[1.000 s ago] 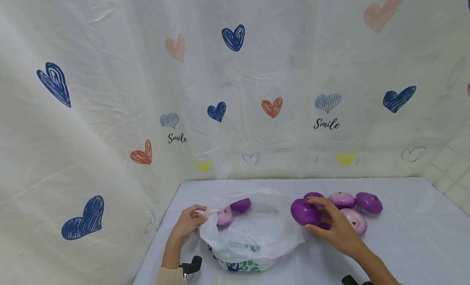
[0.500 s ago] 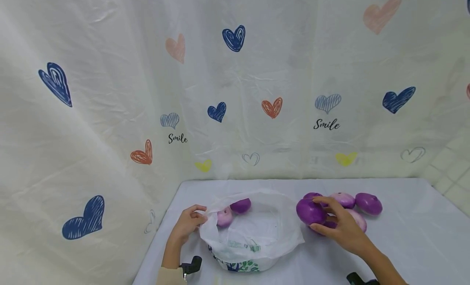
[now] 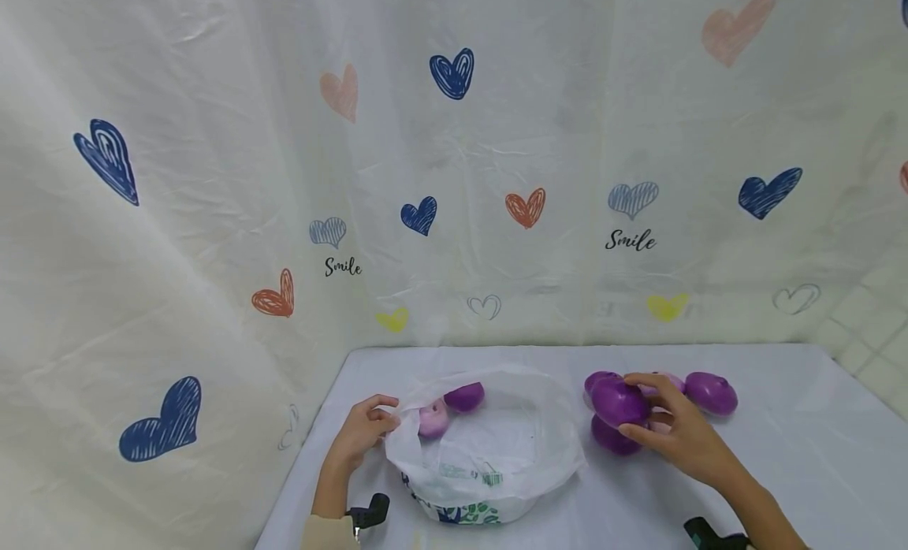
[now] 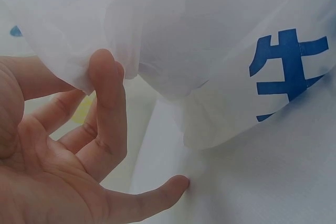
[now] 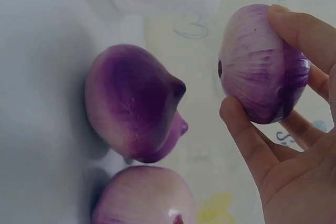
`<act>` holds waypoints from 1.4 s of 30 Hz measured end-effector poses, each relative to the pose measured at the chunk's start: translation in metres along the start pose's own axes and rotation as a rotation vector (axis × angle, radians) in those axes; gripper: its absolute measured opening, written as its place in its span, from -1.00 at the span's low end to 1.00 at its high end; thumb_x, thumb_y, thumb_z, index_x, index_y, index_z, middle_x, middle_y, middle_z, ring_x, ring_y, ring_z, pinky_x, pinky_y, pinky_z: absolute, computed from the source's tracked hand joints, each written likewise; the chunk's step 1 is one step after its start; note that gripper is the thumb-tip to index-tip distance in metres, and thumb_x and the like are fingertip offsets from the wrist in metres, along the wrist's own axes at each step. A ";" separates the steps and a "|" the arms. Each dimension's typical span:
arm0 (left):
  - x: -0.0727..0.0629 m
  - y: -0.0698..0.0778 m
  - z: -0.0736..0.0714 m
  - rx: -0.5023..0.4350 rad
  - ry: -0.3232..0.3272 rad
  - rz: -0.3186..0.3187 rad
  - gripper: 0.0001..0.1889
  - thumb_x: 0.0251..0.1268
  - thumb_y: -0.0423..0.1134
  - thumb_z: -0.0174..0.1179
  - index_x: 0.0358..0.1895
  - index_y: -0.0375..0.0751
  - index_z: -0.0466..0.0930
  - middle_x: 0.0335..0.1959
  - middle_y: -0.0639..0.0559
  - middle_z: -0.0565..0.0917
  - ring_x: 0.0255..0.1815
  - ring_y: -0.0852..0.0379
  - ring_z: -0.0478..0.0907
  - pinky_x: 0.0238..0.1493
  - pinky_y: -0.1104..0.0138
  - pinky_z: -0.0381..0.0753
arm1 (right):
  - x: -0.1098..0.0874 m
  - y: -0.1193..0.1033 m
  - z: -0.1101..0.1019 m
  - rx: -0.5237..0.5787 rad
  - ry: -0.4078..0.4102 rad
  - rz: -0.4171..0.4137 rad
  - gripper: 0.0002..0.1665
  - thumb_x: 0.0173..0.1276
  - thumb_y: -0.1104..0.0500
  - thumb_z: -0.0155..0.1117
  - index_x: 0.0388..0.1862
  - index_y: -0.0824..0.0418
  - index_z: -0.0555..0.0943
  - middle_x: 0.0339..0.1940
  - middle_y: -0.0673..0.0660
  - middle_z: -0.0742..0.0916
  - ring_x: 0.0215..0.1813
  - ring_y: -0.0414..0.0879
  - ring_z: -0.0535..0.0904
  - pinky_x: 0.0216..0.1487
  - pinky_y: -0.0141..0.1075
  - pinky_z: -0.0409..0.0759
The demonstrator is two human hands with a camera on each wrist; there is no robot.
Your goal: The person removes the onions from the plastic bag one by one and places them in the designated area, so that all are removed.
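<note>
On the left, the left hand [image 3: 362, 433] is pinching the edge of the white bag [image 3: 500, 459] with bent fingers. The bag's mouth is opening wide, so a soft pinch is working well; hard pulling could tip it. Inside, a pink onion [image 3: 433, 421] and a dark onion [image 3: 464, 397] are sitting near the left side.

To the right of the bag, the right hand [image 3: 677, 436] is holding a big purple onion [image 3: 615, 400] up off the table [image 3: 801, 447]. The thumb and fingers are wrapping around its fat middle, a good spot for something so smooth and round. More onions [image 3: 712, 394] are lying close by, so moving gently should help against bumping and rolling them.
</note>
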State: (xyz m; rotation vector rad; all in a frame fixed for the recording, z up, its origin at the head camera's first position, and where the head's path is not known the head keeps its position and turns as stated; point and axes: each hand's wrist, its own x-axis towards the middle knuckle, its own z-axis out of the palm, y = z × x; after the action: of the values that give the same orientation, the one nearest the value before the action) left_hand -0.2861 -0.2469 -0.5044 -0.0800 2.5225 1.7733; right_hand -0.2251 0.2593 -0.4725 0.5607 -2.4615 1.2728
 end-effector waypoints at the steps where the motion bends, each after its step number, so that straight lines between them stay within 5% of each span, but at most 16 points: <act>1: 0.000 0.000 0.000 -0.001 -0.001 0.000 -0.71 0.32 -0.35 0.31 0.09 -0.21 0.64 -0.35 -0.08 0.66 -0.39 0.06 0.51 -0.38 0.25 0.47 | 0.000 0.001 -0.002 0.001 0.002 0.008 -0.17 0.20 0.21 0.57 0.41 0.12 0.41 0.30 0.02 0.47 0.14 -0.61 0.41 -0.01 -0.54 0.61; 9: 0.000 0.000 0.000 -0.006 -0.006 0.004 -0.70 0.32 -0.35 0.31 0.10 -0.21 0.63 -0.35 -0.08 0.66 -0.38 0.05 0.52 -0.36 0.23 0.48 | -0.001 0.006 -0.024 0.003 -0.040 0.140 -0.17 0.29 0.10 0.51 0.47 0.08 0.33 0.39 0.32 0.44 0.05 -0.64 0.45 -0.06 -0.53 0.60; 15: 0.001 -0.001 0.000 -0.008 0.001 0.001 -0.71 0.32 -0.35 0.31 0.09 -0.20 0.64 -0.35 -0.08 0.66 -0.38 0.05 0.51 -0.36 0.22 0.48 | -0.001 0.012 -0.039 -0.018 -0.024 0.132 -0.18 0.32 0.16 0.48 0.48 0.16 0.30 0.37 0.43 0.41 0.04 -0.65 0.44 -0.07 -0.58 0.57; 24: 0.002 -0.001 -0.001 -0.002 0.003 -0.004 -0.71 0.32 -0.34 0.31 0.08 -0.19 0.64 -0.36 -0.06 0.65 -0.38 0.05 0.52 -0.34 0.22 0.48 | -0.006 0.032 -0.058 -0.093 0.026 0.157 -0.14 0.33 0.15 0.48 0.51 0.14 0.26 0.29 -0.01 0.45 0.01 -0.71 0.39 -0.15 -0.57 0.56; 29: 0.001 0.000 0.000 0.001 0.007 -0.005 -0.72 0.33 -0.34 0.30 0.08 -0.18 0.64 -0.35 -0.07 0.65 -0.37 0.04 0.52 -0.35 0.23 0.47 | -0.010 0.042 -0.069 -0.094 0.014 0.210 -0.12 0.36 0.11 0.45 0.55 0.11 0.22 0.31 0.05 0.43 0.00 -0.75 0.35 -0.19 -0.55 0.57; 35: 0.002 -0.001 -0.001 -0.009 0.003 -0.006 -0.72 0.31 -0.36 0.30 0.08 -0.19 0.65 -0.36 -0.05 0.66 -0.37 0.05 0.52 -0.36 0.25 0.46 | -0.015 0.050 -0.080 -0.093 0.027 0.227 -0.13 0.36 0.07 0.46 0.56 -0.02 0.25 0.26 -0.44 0.34 -0.01 -0.79 0.34 -0.21 -0.58 0.55; 42: 0.003 -0.002 -0.001 -0.007 0.003 -0.007 -0.72 0.32 -0.36 0.29 0.07 -0.19 0.64 -0.37 -0.05 0.65 -0.38 0.06 0.51 -0.37 0.26 0.45 | -0.021 0.062 -0.090 -0.110 0.005 0.276 -0.15 0.39 0.04 0.43 0.56 -0.11 0.24 0.38 -0.37 0.33 -0.02 -0.81 0.31 -0.25 -0.54 0.53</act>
State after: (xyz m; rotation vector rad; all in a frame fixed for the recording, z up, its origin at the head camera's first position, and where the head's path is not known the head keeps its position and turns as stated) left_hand -0.2893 -0.2485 -0.5063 -0.0925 2.5152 1.7810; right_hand -0.2270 0.3706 -0.4752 0.1939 -2.6540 1.2215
